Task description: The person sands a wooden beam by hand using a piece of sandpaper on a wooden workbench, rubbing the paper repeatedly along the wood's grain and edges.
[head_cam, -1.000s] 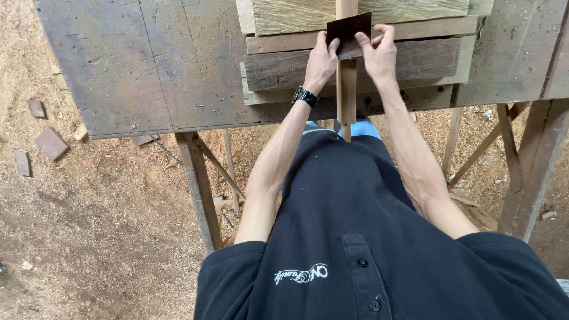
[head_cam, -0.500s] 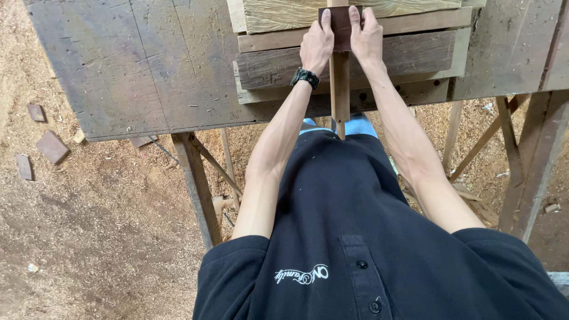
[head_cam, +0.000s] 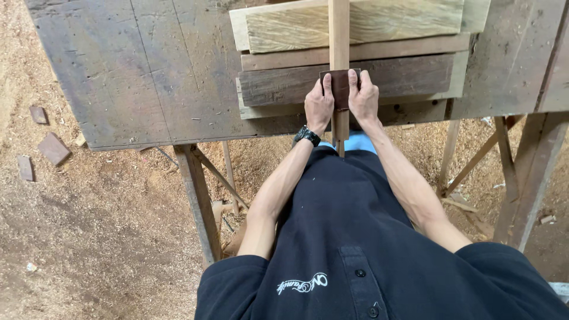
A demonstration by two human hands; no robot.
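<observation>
1. Sandpaper, a dark brown sheet, is folded over the narrow wooden strip at the near edge of the surface, and both of your hands press on it.
2. Your left hand sits on the left side of the sheet: its fingers lie nearly straight and together, flat on the paper's left edge, clamping rather than curled into a fist.
3. Your right hand mirrors it on the right side, fingers laid along the paper's right edge; the two hands are just beside each other with the sheet between them.
4. One strip runs from far to near, crossing the stacked boards at a right angle; its near end overhangs the edge of the surface toward your body.
5. Count of boards under the strip: at least four show, two pale and grainy at the far side, one reddish, one dark under your hands.
6. One black wristwatch is on your left wrist.
7. Three small brick pieces lie on the sawdust-covered floor at the left, well apart from your hands.
</observation>
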